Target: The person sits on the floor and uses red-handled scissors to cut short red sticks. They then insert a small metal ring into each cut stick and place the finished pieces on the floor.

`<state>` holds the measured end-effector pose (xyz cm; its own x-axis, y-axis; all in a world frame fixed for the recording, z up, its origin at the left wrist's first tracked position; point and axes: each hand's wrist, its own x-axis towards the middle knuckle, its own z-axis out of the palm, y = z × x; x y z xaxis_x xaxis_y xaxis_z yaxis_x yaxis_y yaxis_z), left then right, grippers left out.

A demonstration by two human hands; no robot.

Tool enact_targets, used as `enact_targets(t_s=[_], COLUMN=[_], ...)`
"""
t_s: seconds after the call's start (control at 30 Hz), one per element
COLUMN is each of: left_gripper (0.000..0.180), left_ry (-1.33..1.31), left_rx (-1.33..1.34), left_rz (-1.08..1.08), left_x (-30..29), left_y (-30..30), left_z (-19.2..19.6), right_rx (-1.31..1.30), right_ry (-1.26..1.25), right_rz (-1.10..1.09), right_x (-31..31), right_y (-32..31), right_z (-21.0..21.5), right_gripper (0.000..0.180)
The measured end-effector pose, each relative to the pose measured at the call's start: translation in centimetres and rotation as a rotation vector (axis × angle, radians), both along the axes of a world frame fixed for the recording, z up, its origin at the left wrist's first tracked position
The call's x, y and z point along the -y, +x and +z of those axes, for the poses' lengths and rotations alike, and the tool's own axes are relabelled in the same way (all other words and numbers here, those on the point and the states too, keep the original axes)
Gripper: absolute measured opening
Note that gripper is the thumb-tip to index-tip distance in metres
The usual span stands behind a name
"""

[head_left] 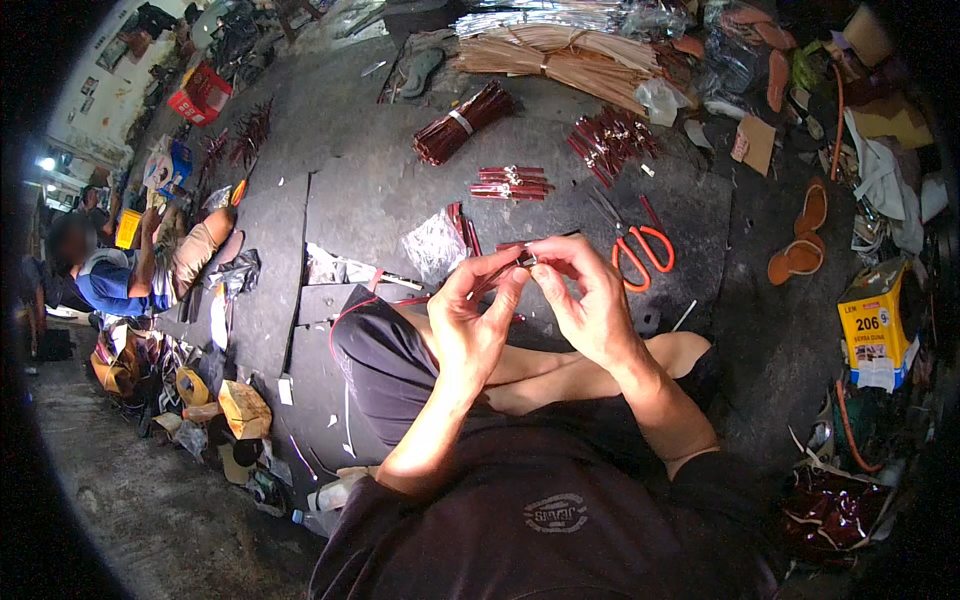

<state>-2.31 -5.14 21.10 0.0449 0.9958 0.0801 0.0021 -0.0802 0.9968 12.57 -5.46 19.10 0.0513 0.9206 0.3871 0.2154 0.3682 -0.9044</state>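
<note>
In front of my crossed legs, my left hand (475,312) and my right hand (585,308) meet at the fingertips. Both pinch a narrow dark red strap (512,250) with a small shiny metal piece at the fingers, perhaps a buckle; the fingers hide much of it. Just beyond them lies a short stack of dark red straps (511,184) with metal fittings. A clear plastic bag (432,246) of small pieces is beside my left hand. Scissors (640,250) with orange handles lie right of my right hand, blades pointing away.
Farther off are a tied strap bundle (462,122), a heap of fitted straps (610,140) and long tan strips (555,62). Brown sandals (803,240) and a yellow can (873,325) stand right. Another person (135,270) sits left, near bags and a cardboard box (244,410).
</note>
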Motion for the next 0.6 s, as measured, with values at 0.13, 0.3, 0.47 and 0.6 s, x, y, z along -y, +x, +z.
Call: enact_targets(t_s=[0.13, 0.3, 0.47, 0.6], left_gripper=[0.029, 0.030, 0.031, 0.030], left_ry=[-0.041, 0.005, -0.024, 0.005], left_rx=[0.195, 0.284, 0.355, 0.401], left_rz=[-0.011, 0.009, -0.041, -0.061], left_x=[0.0, 0.4, 0.2, 0.1], left_y=[0.4, 0.6, 0.6, 0.7], left_z=[-0.5, -1.7, -1.9, -2.5], right_rx=[-0.095, -0.233, -0.189, -0.141], right_ry=[0.049, -0.075, -0.010, 0.012], right_rz=[-0.128, -0.140, -0.136, -0.138], right_x=[0.8, 1.2, 1.4, 1.3], right_y=[-0.7, -1.4, -1.5, -1.4], right_z=[-0.3, -0.6, -0.2, -0.4], right_gripper=[0.022, 0.021, 0.018, 0.017])
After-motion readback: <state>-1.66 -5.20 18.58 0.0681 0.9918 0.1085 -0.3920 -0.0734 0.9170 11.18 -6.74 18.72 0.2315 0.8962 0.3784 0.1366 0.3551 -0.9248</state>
